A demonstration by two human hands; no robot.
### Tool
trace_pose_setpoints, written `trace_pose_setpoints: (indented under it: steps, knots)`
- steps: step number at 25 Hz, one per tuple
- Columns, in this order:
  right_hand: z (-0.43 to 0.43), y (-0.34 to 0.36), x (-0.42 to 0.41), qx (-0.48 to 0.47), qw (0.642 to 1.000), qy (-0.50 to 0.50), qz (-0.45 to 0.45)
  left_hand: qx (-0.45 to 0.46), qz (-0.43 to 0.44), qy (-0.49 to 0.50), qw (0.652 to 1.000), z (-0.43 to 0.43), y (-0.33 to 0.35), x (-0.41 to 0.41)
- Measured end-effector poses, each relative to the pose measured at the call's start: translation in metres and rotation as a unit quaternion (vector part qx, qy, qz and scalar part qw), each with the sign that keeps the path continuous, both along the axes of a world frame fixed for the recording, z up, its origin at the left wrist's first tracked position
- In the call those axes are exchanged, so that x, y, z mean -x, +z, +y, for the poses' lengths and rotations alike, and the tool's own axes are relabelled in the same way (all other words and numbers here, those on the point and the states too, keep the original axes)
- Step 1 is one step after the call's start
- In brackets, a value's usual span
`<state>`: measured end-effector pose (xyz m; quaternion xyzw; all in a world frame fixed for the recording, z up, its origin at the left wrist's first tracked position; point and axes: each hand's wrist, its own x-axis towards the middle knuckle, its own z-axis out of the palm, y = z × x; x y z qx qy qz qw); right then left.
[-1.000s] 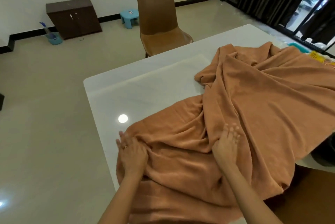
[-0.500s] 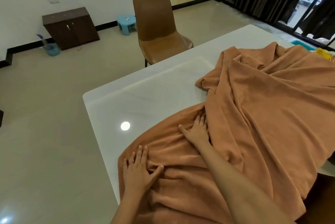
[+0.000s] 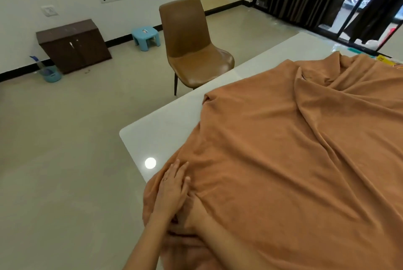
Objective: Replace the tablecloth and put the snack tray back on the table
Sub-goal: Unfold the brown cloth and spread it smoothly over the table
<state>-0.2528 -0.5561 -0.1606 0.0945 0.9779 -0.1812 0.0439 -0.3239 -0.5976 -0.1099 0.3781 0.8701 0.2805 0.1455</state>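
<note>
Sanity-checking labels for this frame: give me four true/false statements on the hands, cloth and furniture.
1. The left hand lies flat on the tablecloth. True.
2. The tablecloth covers the whole white table. False: the corner beyond the left hand is bare.
3. The brown chair stands beside the table. True.
4. The blue stool stands on the table. False: it is on the floor by the wall.
</note>
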Motion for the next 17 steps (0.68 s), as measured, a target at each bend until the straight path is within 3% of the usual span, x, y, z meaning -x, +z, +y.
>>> trace_pose_setpoints:
  steps: [2,4,6,8,15,17]
  knots:
    - [0.008,0.008,-0.011,0.093,0.989,0.115,0.025,0.111,0.052,-0.065,0.99,-0.011,-0.01,0.031]
    - [0.035,0.007,-0.028,0.078,0.991,0.036,0.099,0.173,0.062,-0.087,0.979,-0.025,-0.018,0.059]
    - [0.057,0.0,-0.042,-0.032,0.977,-0.182,0.11,0.169,0.048,-0.069,0.982,-0.032,-0.025,0.073]
    - [0.065,-0.006,-0.049,-0.07,0.944,-0.321,0.037,0.156,0.05,-0.053,0.985,-0.033,-0.031,0.075]
    - [0.065,-0.007,-0.04,-0.083,0.944,-0.318,-0.022,0.149,0.031,-0.08,0.985,-0.03,-0.039,0.083]
    - [0.067,-0.006,-0.04,-0.081,0.943,-0.32,-0.026,0.073,-0.028,-0.049,0.996,-0.03,-0.036,0.083]
